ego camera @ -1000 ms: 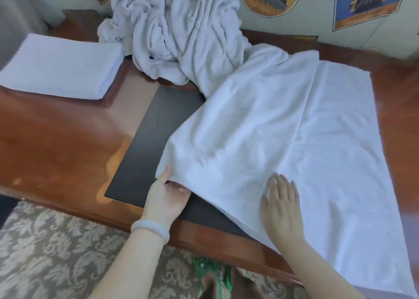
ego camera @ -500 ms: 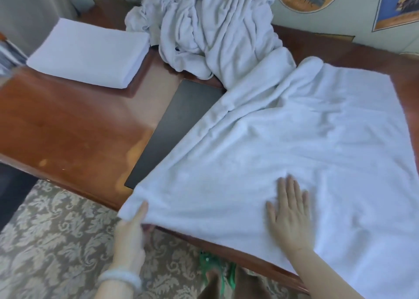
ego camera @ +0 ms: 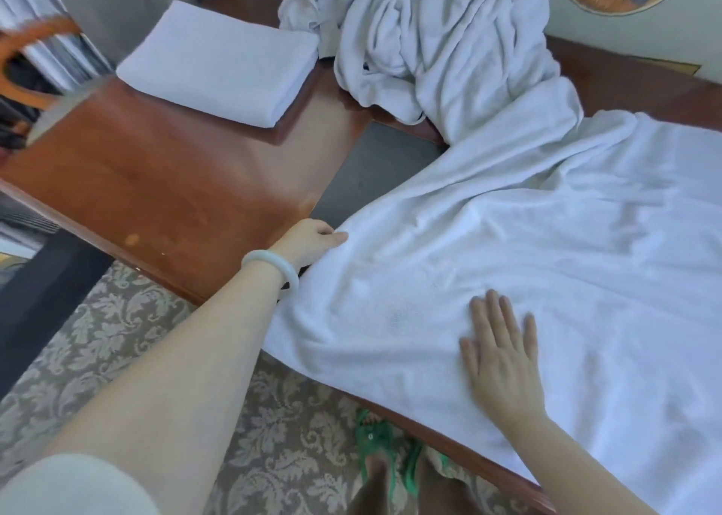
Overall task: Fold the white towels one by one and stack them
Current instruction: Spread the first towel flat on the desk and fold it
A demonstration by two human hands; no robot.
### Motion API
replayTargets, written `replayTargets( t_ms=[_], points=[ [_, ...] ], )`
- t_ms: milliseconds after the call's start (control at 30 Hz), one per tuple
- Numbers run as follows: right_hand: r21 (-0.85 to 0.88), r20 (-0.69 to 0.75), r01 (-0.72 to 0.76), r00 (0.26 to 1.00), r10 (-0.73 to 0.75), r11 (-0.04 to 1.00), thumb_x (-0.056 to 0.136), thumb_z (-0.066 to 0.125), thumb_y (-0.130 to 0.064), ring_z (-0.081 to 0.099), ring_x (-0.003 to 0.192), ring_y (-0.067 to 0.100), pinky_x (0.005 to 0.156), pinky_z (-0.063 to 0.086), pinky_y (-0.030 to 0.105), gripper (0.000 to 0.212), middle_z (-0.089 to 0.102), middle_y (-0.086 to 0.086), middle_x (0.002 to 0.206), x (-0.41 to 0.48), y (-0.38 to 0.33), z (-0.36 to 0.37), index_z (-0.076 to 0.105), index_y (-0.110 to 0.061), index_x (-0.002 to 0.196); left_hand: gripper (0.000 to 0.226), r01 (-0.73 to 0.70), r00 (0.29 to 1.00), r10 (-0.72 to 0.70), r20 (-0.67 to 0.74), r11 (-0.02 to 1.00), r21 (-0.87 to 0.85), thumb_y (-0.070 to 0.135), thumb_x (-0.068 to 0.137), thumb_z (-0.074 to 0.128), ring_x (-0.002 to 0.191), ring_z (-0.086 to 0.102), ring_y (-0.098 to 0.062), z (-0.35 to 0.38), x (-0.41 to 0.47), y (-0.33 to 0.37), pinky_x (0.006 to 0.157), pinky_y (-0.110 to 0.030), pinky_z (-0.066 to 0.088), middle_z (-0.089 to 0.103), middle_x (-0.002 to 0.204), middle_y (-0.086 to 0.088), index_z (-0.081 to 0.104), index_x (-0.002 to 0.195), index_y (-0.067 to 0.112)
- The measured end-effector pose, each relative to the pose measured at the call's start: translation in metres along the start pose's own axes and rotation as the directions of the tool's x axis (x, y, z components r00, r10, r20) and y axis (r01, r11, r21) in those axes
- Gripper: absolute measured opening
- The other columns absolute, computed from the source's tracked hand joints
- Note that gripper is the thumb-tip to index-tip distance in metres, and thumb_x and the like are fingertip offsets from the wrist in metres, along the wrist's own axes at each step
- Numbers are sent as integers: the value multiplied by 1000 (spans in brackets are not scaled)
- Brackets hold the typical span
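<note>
White terry cloth under both hands: my left hand (ego camera: 312, 237) pinches the left edge of the spread towel (ego camera: 547, 260), thumb on top, fingers tucked beneath. My right hand (ego camera: 502, 358) lies flat, fingers straight, pressing the cloth near the table's (ego camera: 156, 186) front edge. The towel covers the table's right side and part of a dark mat (ego camera: 375, 171). It is wrinkled and unfolded. I judge this the smoothing before a first fold; next, the held edge needs carrying across. Beyond lie a heap of unfolded towels (ego camera: 429, 34) and one folded towel (ego camera: 222, 65).
</note>
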State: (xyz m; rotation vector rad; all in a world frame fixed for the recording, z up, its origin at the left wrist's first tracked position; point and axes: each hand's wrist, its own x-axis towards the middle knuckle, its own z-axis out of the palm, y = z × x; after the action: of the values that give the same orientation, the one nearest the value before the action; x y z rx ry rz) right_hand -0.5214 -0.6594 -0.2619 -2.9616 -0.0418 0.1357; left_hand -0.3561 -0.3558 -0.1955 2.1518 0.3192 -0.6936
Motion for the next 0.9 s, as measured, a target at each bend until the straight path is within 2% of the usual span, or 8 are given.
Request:
replayTargets(
  t_ms=[167, 233, 333, 433, 533, 667, 767, 900],
  points=[
    [-62, 28, 62, 998, -61, 996, 100, 24, -42, 7, 153, 24, 119, 12, 59, 62, 10, 6, 165, -5, 6, 8, 16, -20, 158, 23, -32, 903, 41, -427, 999, 30, 22, 94, 61, 71, 47, -24, -9, 15, -13, 61, -31, 33, 52, 73, -7, 60, 78, 5],
    [-74, 52, 73, 996, -69, 995, 100, 22, -43, 5, 153, 25, 119, 12, 59, 63, 9, 6, 165, -4, 4, 4, 13, -21, 158, 18, -18, 880, 55, -472, 996, 82, 19, 96, 57, 79, 49, -29, -4, 11, -19, 64, -34, 37, 54, 81, -8, 56, 81, 9],
    [-29, 94, 66, 994, -63, 997, 98, 13, -51, -5, 152, 22, 121, 0, 55, 66, -1, 2, 165, -3, -3, -4, 7, -23, 157, 20, -82, 784, 344, -516, 882, 463, 18, 92, 63, 97, 47, -34, 24, -1, -9, 84, -41, 40, 51, 107, -16, 58, 107, 5],
    [205, 4, -12, 1000, 12, 979, 99, 13, -51, 0, 152, 15, 123, -2, 45, 65, 9, 0, 164, 6, 4, -19, 19, -21, 157, 21, -393, 651, 707, -276, 625, 674, 17, 88, 67, 90, 52, -32, 74, -17, 14, 79, -40, 41, 55, 101, -11, 61, 104, 6],
    [248, -215, -217, 938, 271, 944, 103, 39, -26, 26, 148, 25, 121, 15, 50, 49, 35, 12, 156, 25, 60, -34, 42, -5, 147, 37, -492, 643, 765, -26, 439, 752, 29, 89, 66, 112, 59, -32, 123, -14, 23, 93, -43, 47, 60, 121, -9, 63, 120, 11],
    [111, -42, -416, 905, 423, 902, 105, 31, -32, 3, 152, 16, 123, 0, 45, 57, 9, 0, 165, 28, 141, -35, 14, -18, 157, 59, -387, 768, 640, 30, 426, 818, 45, 100, 31, 150, 17, -24, 149, -1, 16, 119, -57, 15, 21, 163, -1, 28, 154, 22],
    [24, -41, -400, 915, 400, 916, 99, 15, -47, 1, 151, 10, 123, -1, 41, 62, 3, -6, 164, 2, 160, -24, 5, -25, 157, 62, -418, 747, 661, 68, 388, 822, 46, 99, 25, 151, 15, -24, 166, -7, 8, 117, -60, 16, 16, 164, -1, 28, 155, 20],
    [16, -34, -458, 888, 458, 889, 98, 21, -48, 13, 151, 13, 122, 9, 45, 64, 17, -4, 164, -57, 177, -21, 19, -24, 157, 63, -467, 727, 677, 118, 362, 807, 45, 99, 27, 151, 14, -27, 197, -42, 0, 116, -62, 18, 12, 165, -3, 25, 155, 17]
  ],
)
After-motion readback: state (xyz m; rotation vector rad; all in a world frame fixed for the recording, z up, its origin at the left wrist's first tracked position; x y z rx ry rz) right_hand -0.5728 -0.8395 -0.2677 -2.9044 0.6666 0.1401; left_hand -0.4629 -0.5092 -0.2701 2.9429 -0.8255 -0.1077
